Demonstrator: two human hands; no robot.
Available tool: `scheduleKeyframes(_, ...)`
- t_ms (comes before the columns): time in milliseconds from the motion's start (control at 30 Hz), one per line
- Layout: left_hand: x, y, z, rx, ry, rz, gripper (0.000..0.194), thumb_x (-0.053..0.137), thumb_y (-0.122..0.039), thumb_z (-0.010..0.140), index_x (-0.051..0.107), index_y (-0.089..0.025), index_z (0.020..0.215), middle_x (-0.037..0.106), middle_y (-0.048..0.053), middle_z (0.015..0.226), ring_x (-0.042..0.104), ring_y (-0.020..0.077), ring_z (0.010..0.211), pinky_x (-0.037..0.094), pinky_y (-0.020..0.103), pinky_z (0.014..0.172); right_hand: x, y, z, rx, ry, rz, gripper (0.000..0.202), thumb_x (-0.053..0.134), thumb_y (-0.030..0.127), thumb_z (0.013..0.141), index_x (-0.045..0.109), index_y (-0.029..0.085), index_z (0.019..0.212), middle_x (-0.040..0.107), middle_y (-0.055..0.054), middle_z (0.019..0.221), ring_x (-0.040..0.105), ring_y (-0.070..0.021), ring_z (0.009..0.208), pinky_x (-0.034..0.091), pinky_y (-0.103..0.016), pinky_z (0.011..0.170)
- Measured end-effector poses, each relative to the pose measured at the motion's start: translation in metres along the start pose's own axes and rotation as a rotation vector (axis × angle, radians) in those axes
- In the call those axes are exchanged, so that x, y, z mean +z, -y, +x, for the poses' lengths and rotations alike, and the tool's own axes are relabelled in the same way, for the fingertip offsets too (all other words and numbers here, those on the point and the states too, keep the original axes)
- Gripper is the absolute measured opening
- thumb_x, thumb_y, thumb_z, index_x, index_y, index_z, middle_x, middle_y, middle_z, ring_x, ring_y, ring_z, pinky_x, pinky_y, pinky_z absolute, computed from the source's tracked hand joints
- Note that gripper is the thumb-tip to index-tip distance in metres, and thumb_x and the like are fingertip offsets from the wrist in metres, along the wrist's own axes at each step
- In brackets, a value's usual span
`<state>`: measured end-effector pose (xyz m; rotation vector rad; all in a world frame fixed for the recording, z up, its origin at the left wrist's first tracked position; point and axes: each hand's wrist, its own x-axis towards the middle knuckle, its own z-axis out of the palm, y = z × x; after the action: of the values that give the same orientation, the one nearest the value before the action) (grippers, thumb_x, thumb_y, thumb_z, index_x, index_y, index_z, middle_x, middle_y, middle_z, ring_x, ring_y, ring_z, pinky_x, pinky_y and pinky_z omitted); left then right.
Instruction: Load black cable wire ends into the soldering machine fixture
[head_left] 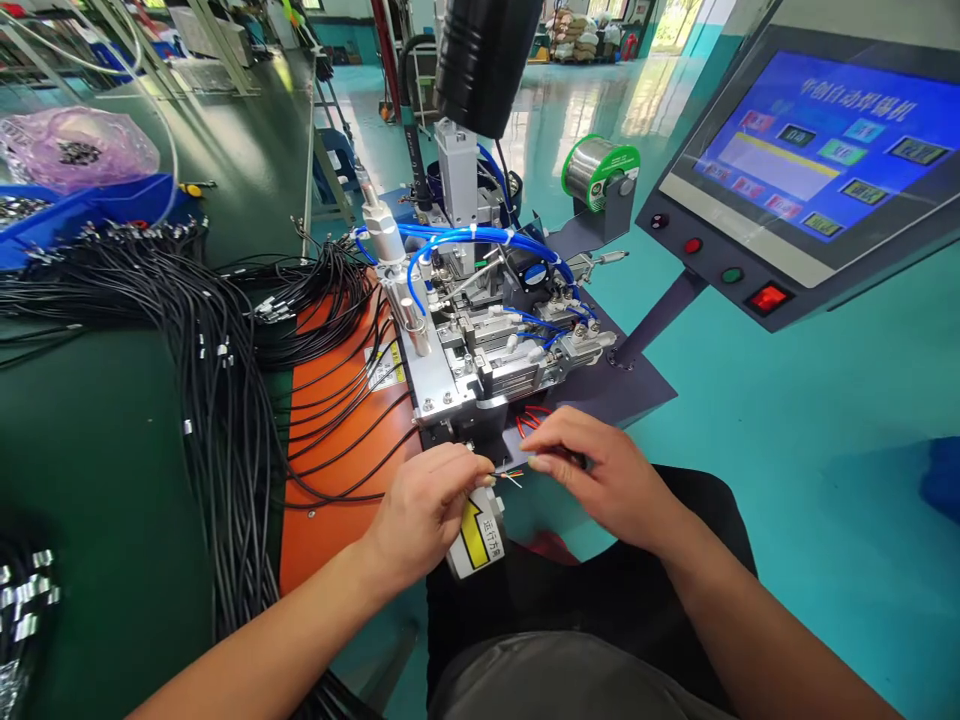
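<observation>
Between its thumb and forefinger my left hand [427, 510] pinches the end of a black cable, from which thin coloured wires [511, 475] fan out to the right. Just right of those wires is my right hand [596, 475], its thumb and forefinger close together and the other fingers curled round a small dark thing I cannot make out. Both hands are in front of a metal machine [495, 350] with clamps and blue air hoses. Below my left hand shows a motor housing with a yellow arrow label [476, 535].
Black cables [225, 400] lie in bundles over the green table [112, 450] and the orange board [330, 440]. A control screen [817, 150] stands at the right, with a solder spool [600, 172] behind the machine. At the far left is a blue bin [150, 200].
</observation>
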<state>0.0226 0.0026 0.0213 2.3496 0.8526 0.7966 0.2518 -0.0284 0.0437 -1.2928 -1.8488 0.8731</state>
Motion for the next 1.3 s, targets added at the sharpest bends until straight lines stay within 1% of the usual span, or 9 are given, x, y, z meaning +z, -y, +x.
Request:
scheduleKeyframes(67, 0.001, 0.0, 0.0, -0.008, 0.004, 0.005, 0.022, 0.042, -0.015, 0.097, 0.064, -0.016, 0.091, 0.063, 0.004, 0.076, 0.058, 0.0144, 0.072, 0.046, 0.026, 0.067, 0.001, 0.0, -0.007, -0.042, 0.028, -0.02, 0.019, 0.057, 0.017, 0.093, 0.069, 0.026, 0.107, 0.065, -0.004, 0.099, 0.061, -0.018, 0.094, 0.049, -0.032, 0.083)
scheduleKeyframes(167, 0.002, 0.002, 0.0, -0.007, 0.007, 0.002, 0.022, 0.043, -0.014, 0.096, 0.063, -0.016, 0.09, 0.062, 0.003, 0.075, 0.057, 0.0139, 0.071, 0.045, 0.025, 0.066, 0.005, 0.002, -0.008, -0.07, 0.066, -0.047, 0.021, 0.057, 0.016, 0.094, 0.068, 0.025, 0.109, 0.063, -0.004, 0.097, 0.06, -0.0175, 0.09, 0.049, -0.031, 0.08)
scheduleKeyframes(433, 0.003, 0.004, -0.002, 0.033, 0.012, 0.04, 0.021, 0.042, -0.011, 0.094, 0.062, -0.017, 0.09, 0.061, 0.003, 0.076, 0.056, 0.0139, 0.071, 0.044, 0.025, 0.065, 0.013, 0.007, 0.003, -0.102, 0.098, -0.098, 0.013, 0.052, 0.013, 0.095, 0.062, 0.021, 0.091, 0.058, -0.002, 0.087, 0.054, -0.0161, 0.082, 0.044, -0.03, 0.072)
scheduleKeyframes(700, 0.002, 0.001, 0.0, 0.026, 0.016, 0.049, 0.022, 0.041, -0.01, 0.094, 0.061, -0.017, 0.089, 0.061, 0.003, 0.075, 0.056, 0.0137, 0.07, 0.044, 0.025, 0.064, 0.02, 0.003, 0.006, -0.132, 0.093, -0.075, 0.019, 0.041, 0.018, 0.1, 0.049, 0.021, 0.082, 0.05, -0.003, 0.085, 0.048, -0.0167, 0.079, 0.042, -0.031, 0.071)
scheduleKeyframes(800, 0.003, 0.002, -0.001, 0.026, 0.021, 0.05, 0.02, 0.043, -0.011, 0.094, 0.061, -0.017, 0.088, 0.061, 0.002, 0.075, 0.056, 0.0139, 0.071, 0.044, 0.025, 0.064, 0.021, 0.0, 0.006, -0.1, 0.035, -0.065, 0.019, 0.041, 0.018, 0.1, 0.048, 0.021, 0.082, 0.049, -0.002, 0.086, 0.049, -0.0163, 0.079, 0.043, -0.03, 0.072)
scheduleKeyframes(900, 0.003, 0.002, -0.001, 0.023, 0.019, 0.04, 0.02, 0.042, -0.011, 0.095, 0.061, -0.017, 0.089, 0.062, 0.003, 0.077, 0.057, 0.014, 0.072, 0.044, 0.026, 0.066, 0.015, -0.012, 0.008, -0.043, -0.066, -0.095, 0.019, 0.042, 0.019, 0.1, 0.051, 0.021, 0.083, 0.052, -0.002, 0.088, 0.052, -0.0157, 0.081, 0.043, -0.03, 0.075)
scheduleKeyframes(1033, 0.004, 0.003, -0.001, 0.015, 0.013, 0.029, 0.02, 0.042, -0.011, 0.095, 0.06, -0.016, 0.089, 0.062, 0.003, 0.077, 0.057, 0.0138, 0.073, 0.044, 0.025, 0.066, 0.005, -0.047, 0.016, 0.138, -0.132, -0.302, 0.019, 0.045, 0.024, 0.099, 0.059, 0.02, 0.086, 0.059, -0.002, 0.088, 0.058, -0.0166, 0.082, 0.044, -0.029, 0.075)
scheduleKeyframes(1167, 0.005, 0.003, -0.001, 0.018, 0.0, 0.036, 0.016, 0.045, -0.013, 0.096, 0.06, -0.016, 0.089, 0.06, 0.002, 0.076, 0.056, 0.0135, 0.072, 0.043, 0.025, 0.065, 0.016, -0.077, 0.029, 0.3, 0.047, -0.606, 0.022, 0.047, 0.019, 0.096, 0.063, 0.017, 0.112, 0.064, -0.009, 0.108, 0.061, -0.0201, 0.097, 0.045, -0.03, 0.084)
scheduleKeyframes(1300, 0.004, 0.002, -0.001, 0.03, -0.008, 0.043, 0.015, 0.046, -0.013, 0.096, 0.059, -0.015, 0.089, 0.06, 0.002, 0.076, 0.055, 0.0131, 0.071, 0.043, 0.025, 0.065, 0.04, -0.092, 0.043, 0.363, 0.142, -0.697, 0.022, 0.054, 0.007, 0.085, 0.066, 0.007, 0.103, 0.065, -0.02, 0.105, 0.062, -0.0288, 0.101, 0.044, -0.035, 0.085)
